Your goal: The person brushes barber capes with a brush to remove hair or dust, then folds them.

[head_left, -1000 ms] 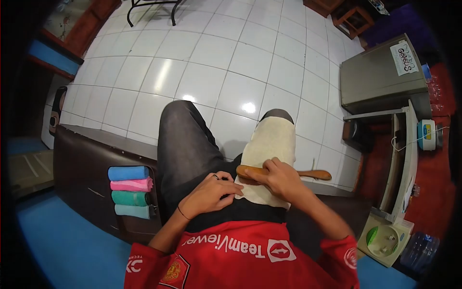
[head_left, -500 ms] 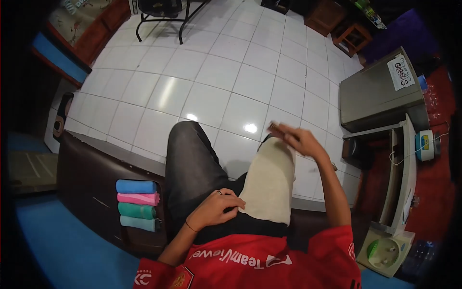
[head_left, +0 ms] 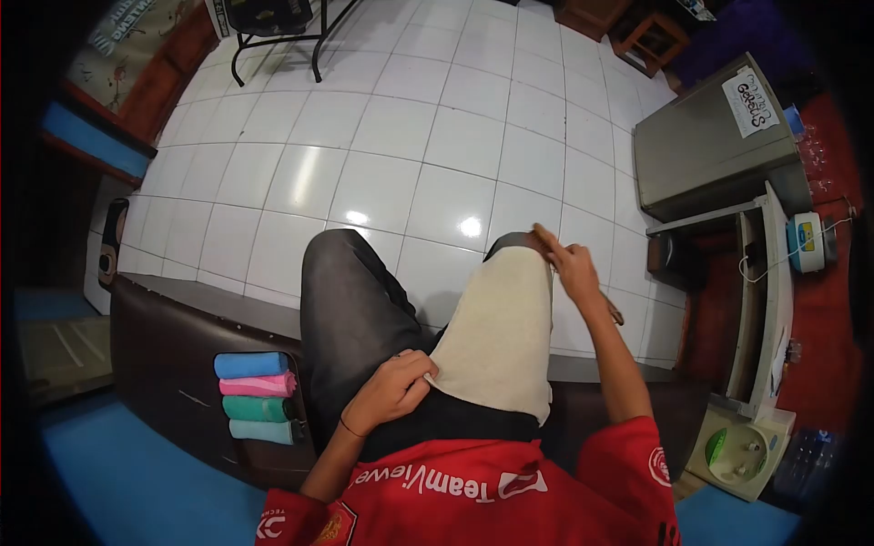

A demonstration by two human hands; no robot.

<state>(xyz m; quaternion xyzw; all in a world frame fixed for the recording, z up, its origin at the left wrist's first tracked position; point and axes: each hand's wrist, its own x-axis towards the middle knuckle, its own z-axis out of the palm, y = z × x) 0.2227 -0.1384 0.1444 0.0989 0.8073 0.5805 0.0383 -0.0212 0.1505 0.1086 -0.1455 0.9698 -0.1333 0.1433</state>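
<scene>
A cream cloth (head_left: 496, 323) lies over my right thigh, its far end at the knee. My left hand (head_left: 393, 389) is closed at the cloth's near left corner, pinching the edge between thumb and fingers. At the knee, my right hand (head_left: 574, 271) is closed around a brown, brush-like wooden tool (head_left: 543, 238). The tool's upper end stands up beside the cloth's far right corner, and the fingers hide much of it. A slim brown piece (head_left: 616, 309) shows past the right wrist.
Rolled cloths (head_left: 255, 387) in blue, pink and green lie in a recess of the dark brown seat (head_left: 173, 355) at my left. White floor tiles (head_left: 391, 127) stretch ahead. A grey cabinet (head_left: 715, 150) and a white shelf (head_left: 769, 309) stand on the right. A folding chair (head_left: 273, 23) is at the far left.
The tool has swung more upright at the knee, and my right hand has come slightly nearer the cloth's right edge. My left hand has shifted left, with the cloth corner drawn along. The view has tilted slightly.
</scene>
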